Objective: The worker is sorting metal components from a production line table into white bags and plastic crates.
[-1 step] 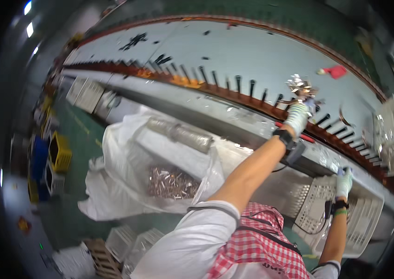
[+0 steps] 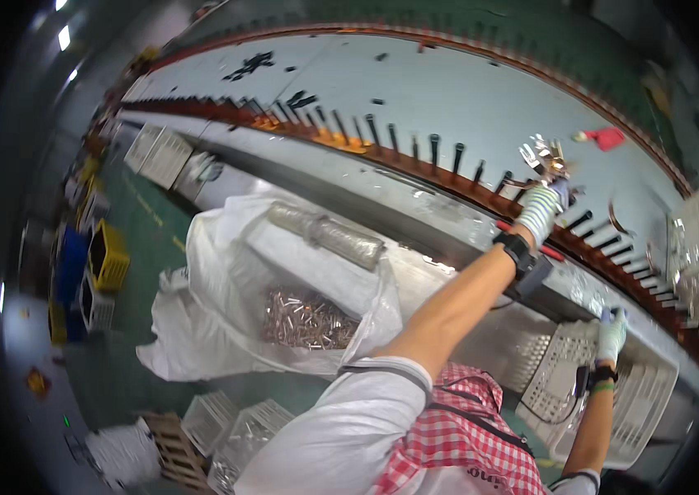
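Note:
My left hand [image 2: 541,208], in a striped glove with a dark band at the wrist, reaches over the front rail of the long table. It is closed around the lower end of a fanned bunch of shiny metal pieces [image 2: 544,155]; their exact kind is blurred. The reddish-brown rail [image 2: 473,188] carries a row of dark upright pegs [image 2: 434,155], and the bunch is just behind it. My right hand [image 2: 611,334], gloved too, is lower and to the right, at the table's near side above a white plastic basket [image 2: 650,396]. Its fingers are too small and smeared to read.
On the pale tabletop [image 2: 349,74] lie scattered black pieces [image 2: 252,64] and a red object [image 2: 609,139]. A white bag [image 2: 201,305] holding small metal pieces [image 2: 308,320] stands at the near left. Another white basket [image 2: 691,247] is on the right; yellow crates [image 2: 108,256] stand far left.
The whole view has shifted slightly. My left hand, still around the metal bunch, appears a little farther right and lower. My right hand stays by the basket.

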### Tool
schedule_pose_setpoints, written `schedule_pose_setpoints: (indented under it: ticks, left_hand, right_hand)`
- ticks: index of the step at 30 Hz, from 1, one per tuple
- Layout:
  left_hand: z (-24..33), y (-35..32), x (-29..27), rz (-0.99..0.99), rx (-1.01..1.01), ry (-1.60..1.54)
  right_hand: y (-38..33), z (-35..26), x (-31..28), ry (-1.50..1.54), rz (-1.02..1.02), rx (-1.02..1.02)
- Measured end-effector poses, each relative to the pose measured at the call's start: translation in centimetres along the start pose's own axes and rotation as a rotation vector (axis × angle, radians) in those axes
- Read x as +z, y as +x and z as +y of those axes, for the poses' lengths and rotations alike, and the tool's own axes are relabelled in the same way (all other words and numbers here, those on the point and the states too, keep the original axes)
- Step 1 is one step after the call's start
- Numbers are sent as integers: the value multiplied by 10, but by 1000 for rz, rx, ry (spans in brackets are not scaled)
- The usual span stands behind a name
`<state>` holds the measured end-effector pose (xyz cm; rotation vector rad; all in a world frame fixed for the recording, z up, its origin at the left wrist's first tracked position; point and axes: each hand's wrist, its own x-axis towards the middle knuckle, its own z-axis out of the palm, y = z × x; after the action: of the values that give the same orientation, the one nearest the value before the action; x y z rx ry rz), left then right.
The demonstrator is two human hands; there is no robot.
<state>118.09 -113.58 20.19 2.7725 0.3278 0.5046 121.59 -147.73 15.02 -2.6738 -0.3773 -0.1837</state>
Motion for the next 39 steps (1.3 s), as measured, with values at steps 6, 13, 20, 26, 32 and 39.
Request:
schedule_pose_setpoints:
  ticks: [6, 13, 20, 26, 32, 39]
  left_hand:
    - [-14, -11, -28, 356, -488, -2158]
    - [-19, -7, -158, 851, 69, -850]
    - [-91, -181, -150, 1080, -467, -1668]
    - [-152, -372, -110, 1465, -981, -1578]
    - [-101, -274, -102, 1001, -936, -1673]
    - [-63, -91, -42, 378, -378, -1435]
  right_hand:
    - [9, -14, 14, 85, -144, 46]
    - [13, -17, 9, 134, -159, 4]
    - [11, 12, 15, 311, -130, -68]
    - [13, 17, 2, 277, -62, -116]
    - [8, 1, 5, 249, -41, -145]
    - [1, 5, -8, 119, -29, -2]
